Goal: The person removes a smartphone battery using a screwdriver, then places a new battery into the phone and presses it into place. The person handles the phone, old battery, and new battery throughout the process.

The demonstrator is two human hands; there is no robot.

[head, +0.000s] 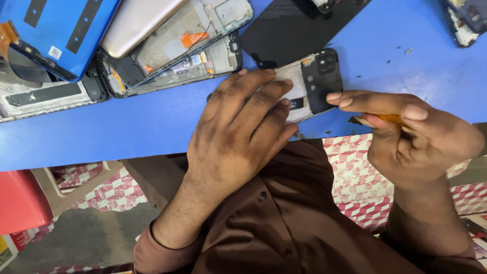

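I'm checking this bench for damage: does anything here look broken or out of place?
Yes. The opened phone under the left hand has its back off, its insides bare. More stripped phones lie overlapping at the top left. Small loose bits are scattered on the blue table. The right hand grips an orange tool.

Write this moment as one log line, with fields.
left hand: flat on opened phone | right hand: holds orange tool, fingertip at phone edge | surface: blue table

Up at the far left of the blue tabletop (152, 122), a small white square label (55, 52) sits on the glossy blue phone back cover (61, 30). Right of that cover, a flat black glass screen panel (294, 28) lies face down.
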